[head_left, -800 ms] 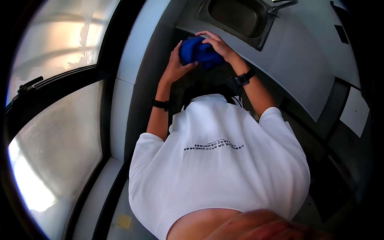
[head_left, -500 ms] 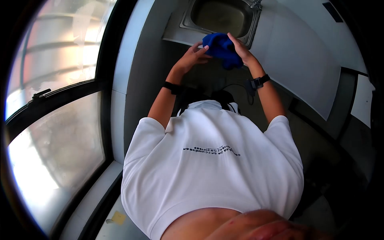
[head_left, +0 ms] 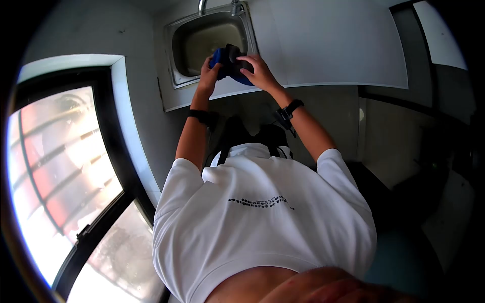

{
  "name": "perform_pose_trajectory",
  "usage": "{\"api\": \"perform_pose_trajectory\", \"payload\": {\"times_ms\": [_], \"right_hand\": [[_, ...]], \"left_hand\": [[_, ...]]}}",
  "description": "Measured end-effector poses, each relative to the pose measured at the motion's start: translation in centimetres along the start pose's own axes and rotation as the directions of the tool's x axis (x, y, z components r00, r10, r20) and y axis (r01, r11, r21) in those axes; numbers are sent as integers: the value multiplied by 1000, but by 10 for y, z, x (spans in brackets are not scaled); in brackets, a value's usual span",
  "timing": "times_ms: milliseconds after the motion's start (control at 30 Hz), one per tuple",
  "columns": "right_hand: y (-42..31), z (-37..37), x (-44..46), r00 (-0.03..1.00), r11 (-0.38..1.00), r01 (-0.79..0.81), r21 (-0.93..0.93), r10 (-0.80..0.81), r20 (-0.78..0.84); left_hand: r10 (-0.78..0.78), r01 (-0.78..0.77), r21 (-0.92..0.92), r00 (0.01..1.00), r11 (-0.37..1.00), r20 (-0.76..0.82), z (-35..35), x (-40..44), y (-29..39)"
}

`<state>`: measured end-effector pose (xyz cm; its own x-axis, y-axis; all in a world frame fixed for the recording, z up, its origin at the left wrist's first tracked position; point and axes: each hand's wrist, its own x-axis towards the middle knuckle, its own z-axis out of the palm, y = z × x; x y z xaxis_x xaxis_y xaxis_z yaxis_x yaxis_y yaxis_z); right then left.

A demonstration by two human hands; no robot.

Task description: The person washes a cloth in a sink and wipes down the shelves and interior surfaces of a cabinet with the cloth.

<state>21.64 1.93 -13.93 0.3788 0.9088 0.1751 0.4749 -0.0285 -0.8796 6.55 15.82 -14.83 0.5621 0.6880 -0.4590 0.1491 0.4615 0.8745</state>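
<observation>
A soft blue item with dark patches, which looks like bunched fabric, is held over the front rim of the sink. My left hand closes on its left side, the thumb showing in front. On the right side, my right hand grips it with bent fingers laid over the dark part. Its exact kind cannot be made out. Both wrists wear black bands, the right one carrying a small dark box.
A metal faucet rises behind the basin. The pale countertop stretches to the right. To the left is a black-framed window with a handle, set in a grey wall.
The view has swung, and I now face the sink more squarely. The blue item has come over the sink's front edge, turned so dark parts show, and both hands are closer together.
</observation>
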Motion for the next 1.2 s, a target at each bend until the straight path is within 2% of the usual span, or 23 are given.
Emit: {"api": "perform_pose_trajectory", "payload": {"times_ms": [100,167,200,267,300,400,467,500,567,600,633,667,700,767,867,933,967,1033,1067,1100,1133,1167,1200], "right_hand": [[1,-2,-5,995,982,-95,-160,94,-10],[-1,-1,-2,998,965,-56,-257,50,-29],[1,9,-4,997,947,-73,-312,65,-37],[-4,41,23,998,931,-53,-362,39,-44],[-2,54,44,999,898,-46,-437,43,-17],[1,86,70,994,837,-60,-544,100,44],[3,98,79,987,791,-93,-604,155,50],[13,101,81,965,790,-100,-605,226,136],[31,119,91,927,793,-104,-600,296,231],[34,123,91,856,802,-165,-574,406,321],[35,125,90,763,801,-230,-553,501,408],[38,128,93,760,803,-218,-554,496,420],[37,129,96,724,826,-261,-499,510,465],[45,135,107,691,852,-293,-434,502,519],[64,160,117,748,799,-258,-543,521,411],[61,177,116,748,533,-341,-775,653,120],[75,176,129,761,532,-319,-785,637,123],[109,192,130,442,746,-354,-564,665,603],[116,198,127,440,754,-347,-557,656,613],[112,196,117,573,696,-279,-661,673,467],[110,195,113,696,612,-227,-757,646,314],[110,199,113,688,617,-223,-755,648,327],[113,200,119,644,700,-275,-659,643,414]], "left_hand": [[15,-15,135,1000,991,0,5,26,-4],[323,-235,621,946,748,-31,12,29,-13],[279,-206,626,960,753,-20,6,21,-21],[596,-502,740,784,448,171,-19,37,-9],[609,-499,743,778,445,157,-30,57,-3],[566,-497,770,795,400,218,-63,84,-9],[417,-486,801,846,349,332,-75,100,-14],[407,-481,804,851,349,332,-83,105,-26],[195,-564,768,826,303,529,-107,123,-50],[197,-561,769,828,307,526,-106,122,-52],[75,-479,842,876,248,476,-103,119,-53],[-41,-388,904,915,178,401,-104,121,-53],[-35,-378,909,920,175,389,-101,117,-43],[-160,-125,990,978,69,134,-98,103,-16],[-180,-139,990,974,-2,136,-115,118,-17],[-247,-181,982,955,-48,164,-121,130,-33],[-309,-217,973,933,-82,182,-123,140,-37],[-369,-302,945,899,-128,238,-116,142,-15],[-432,-388,906,856,-170,286,-115,145,-1],[-432,-385,907,857,-171,282,-116,153,-4],[-401,-345,938,856,27,326,-116,163,-7],[-370,-288,929,857,231,358,-119,165,-14],[-370,-282,930,859,235,354,-123,165,-19]]}}
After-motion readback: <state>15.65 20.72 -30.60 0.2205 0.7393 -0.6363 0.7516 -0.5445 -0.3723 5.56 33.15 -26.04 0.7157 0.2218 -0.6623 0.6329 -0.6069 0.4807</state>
